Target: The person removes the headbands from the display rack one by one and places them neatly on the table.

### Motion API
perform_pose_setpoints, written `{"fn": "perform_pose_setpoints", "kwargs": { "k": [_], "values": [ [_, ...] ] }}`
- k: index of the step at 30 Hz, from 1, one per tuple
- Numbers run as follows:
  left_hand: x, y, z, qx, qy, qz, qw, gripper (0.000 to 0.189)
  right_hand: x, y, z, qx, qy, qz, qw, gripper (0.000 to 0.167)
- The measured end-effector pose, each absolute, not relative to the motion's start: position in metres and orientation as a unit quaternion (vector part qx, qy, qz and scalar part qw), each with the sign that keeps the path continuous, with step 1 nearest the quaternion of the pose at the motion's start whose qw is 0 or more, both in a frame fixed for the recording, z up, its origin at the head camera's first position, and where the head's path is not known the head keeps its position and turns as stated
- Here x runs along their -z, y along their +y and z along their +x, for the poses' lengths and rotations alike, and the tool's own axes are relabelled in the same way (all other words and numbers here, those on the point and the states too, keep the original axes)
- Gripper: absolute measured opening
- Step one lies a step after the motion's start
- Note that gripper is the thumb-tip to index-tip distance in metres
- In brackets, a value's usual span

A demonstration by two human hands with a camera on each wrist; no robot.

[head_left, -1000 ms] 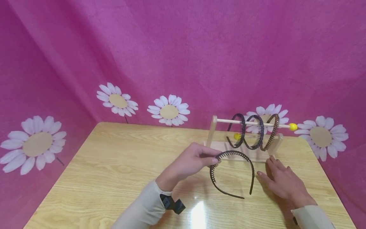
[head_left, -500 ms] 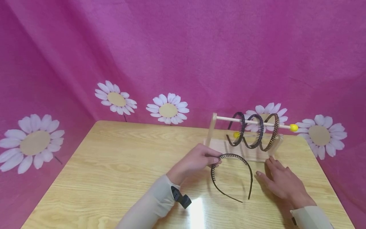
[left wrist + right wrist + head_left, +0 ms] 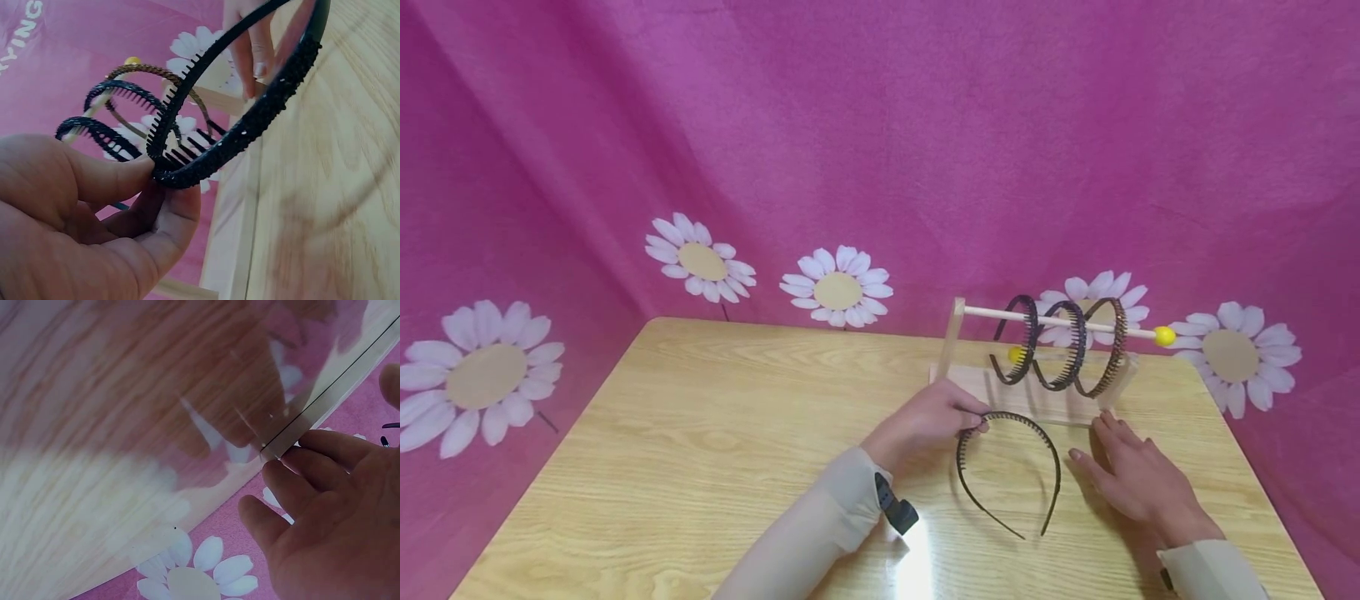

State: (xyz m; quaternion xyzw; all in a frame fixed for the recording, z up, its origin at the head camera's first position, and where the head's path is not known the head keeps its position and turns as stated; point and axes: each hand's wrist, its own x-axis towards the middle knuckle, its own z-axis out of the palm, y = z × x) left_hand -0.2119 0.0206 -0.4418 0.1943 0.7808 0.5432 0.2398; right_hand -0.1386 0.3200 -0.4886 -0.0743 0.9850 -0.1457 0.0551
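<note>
head view: three headbands (image 3: 1080,346) hang on the upper rod (image 3: 983,312) of a wooden rack (image 3: 953,337) at right; one remains off it, a black headband (image 3: 1017,416) on the near side, pinched in the left hand (image 3: 936,417). the right hand (image 3: 1146,483), fingers extended and gripping nothing, rests by the rack's near right corner. left wrist view: studs along the pinched band, lost from above, show clearly. right wrist view: fingertips meet a pale edge (image 3: 312,409), the palm side visible only here.
</note>
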Motion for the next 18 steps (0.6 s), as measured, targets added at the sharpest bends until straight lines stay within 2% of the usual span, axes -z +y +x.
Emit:
{"fn": "perform_pose_setpoints", "kwargs": {
  "k": [6, 13, 18],
  "values": [
    [0.450, 0.033, -0.220, -0.494, 0.809, 0.224, 0.228, 0.022, 0.489, 0.321, -0.138, 0.147, 0.985, -0.079, 0.046, 0.085],
    [0.456, 0.043, -0.224, -0.540, 0.778, 0.182, 0.266, 0.022, 0.489, 0.321, -0.138, 0.152, 0.984, -0.076, 0.044, 0.086],
    [0.459, 0.049, -0.226, -0.548, 0.774, 0.170, 0.267, 0.022, 0.489, 0.321, -0.138, 0.156, 0.984, -0.074, 0.041, 0.086]
  ]
}}
